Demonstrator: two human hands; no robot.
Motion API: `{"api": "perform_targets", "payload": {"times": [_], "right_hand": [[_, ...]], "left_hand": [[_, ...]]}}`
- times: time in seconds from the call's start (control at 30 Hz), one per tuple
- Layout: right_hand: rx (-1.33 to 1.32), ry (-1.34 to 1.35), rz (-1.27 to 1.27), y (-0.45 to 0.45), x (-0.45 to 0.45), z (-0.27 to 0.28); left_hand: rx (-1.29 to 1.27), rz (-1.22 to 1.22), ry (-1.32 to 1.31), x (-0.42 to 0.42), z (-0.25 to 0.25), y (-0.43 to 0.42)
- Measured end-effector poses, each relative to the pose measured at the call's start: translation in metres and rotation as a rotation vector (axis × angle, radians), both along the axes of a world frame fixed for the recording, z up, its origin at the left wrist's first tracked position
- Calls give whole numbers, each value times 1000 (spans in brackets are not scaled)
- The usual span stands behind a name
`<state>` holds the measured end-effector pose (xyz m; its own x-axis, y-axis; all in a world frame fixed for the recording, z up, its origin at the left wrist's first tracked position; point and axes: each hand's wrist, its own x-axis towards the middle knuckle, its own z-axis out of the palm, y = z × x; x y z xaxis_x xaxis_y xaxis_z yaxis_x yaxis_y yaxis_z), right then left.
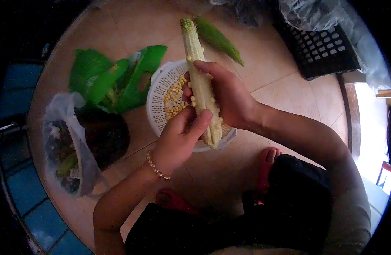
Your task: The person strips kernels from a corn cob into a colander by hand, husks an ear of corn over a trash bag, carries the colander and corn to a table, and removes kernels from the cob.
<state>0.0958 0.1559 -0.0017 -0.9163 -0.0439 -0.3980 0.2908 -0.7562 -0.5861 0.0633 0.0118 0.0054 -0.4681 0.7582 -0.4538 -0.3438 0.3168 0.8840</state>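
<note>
A mostly stripped corn cob (199, 80) is held tilted in both hands, with a few yellow kernels still attached along its sides. My right hand (227, 91) wraps round its middle from the right. Lower down, my left hand (185, 131) presses its thumb against the cob, its fingers curled behind and partly hidden. Beneath the hands stands a white plastic colander (156, 91), partly covered by them. Loose yellow kernels (174, 100) lie inside it on the left.
An ear of corn in green husk (219, 40) lies on the tiled floor (285, 91) beyond the colander. To the left are a green bag (91, 74) and a clear plastic bag (82, 157) with scraps. A black basket (319, 51) stands at the upper right. My feet flank the near floor.
</note>
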Motion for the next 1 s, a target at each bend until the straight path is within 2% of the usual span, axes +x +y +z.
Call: {"api": "perform_targets", "payload": {"times": [0.03,0.1,0.13,0.2,0.23,0.3,0.4,0.43,0.5,0.63,0.7,0.83,0.9,0.93,1.0], "right_hand": [[1,3,3,-2,-1,0],[77,-25,-62,-6,-2,1],[76,-24,-59,-6,-3,-2],[504,-76,11,-3,2,-12],[503,-75,13,-3,5,-16],[699,-165,77,-2,12,-18],[576,-233,162,3,22,-11],[581,-234,167,6,25,-14],[538,-272,196,9,28,-20],[606,-298,90,0,34,-22],[796,-212,73,0,35,-31],[655,-192,4,-1,36,-37],[907,-100,12,-3,36,-43],[906,-98,14,-4,38,-45],[816,-247,211,-7,44,-43]], "left_hand": [[1,3,3,-1,-3,-2],[37,-10,338,-2,-8,-6],[35,-7,339,-3,-7,-8],[-89,5,440,-3,-4,-11],[-91,7,440,-3,-5,-13],[-143,-84,501,-4,-7,-14],[-205,-204,613,0,-10,-11],[-202,-199,611,1,-12,-9],[-163,-88,444,3,-18,-4],[-106,-62,533,1,-28,2],[-165,-121,527,0,-25,4],[-119,-128,533,0,-24,1],[-148,-205,463,-1,-32,-3],[-149,-203,464,1,-35,-5],[-92,-145,153,9,-38,-6]]}}
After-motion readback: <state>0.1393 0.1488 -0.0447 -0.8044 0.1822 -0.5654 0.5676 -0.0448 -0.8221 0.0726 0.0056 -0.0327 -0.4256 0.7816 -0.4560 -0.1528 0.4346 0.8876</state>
